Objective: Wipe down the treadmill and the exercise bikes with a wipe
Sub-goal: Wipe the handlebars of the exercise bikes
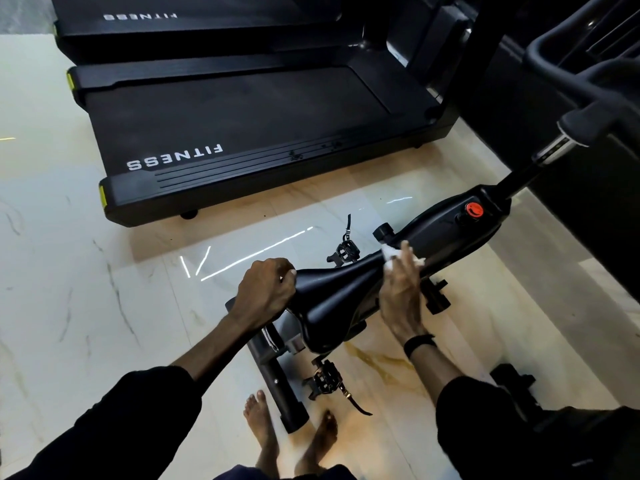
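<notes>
An exercise bike (440, 237) is seen from above on a marble floor (86, 289), a treadmill (242, 133) just beyond. The wide rear of its saddle (332, 292) is gripped by the left hand (266, 289). A white wipe (391, 254) is pressed on the saddle's nose by the right hand (401, 292), fingers seemingly straight. Long, overlapping strokes are advised, with the saddle steadied.

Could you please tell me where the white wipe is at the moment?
In the head view, the wipe lies under the right hand, pressed on the narrow front of the bike saddle.
</notes>
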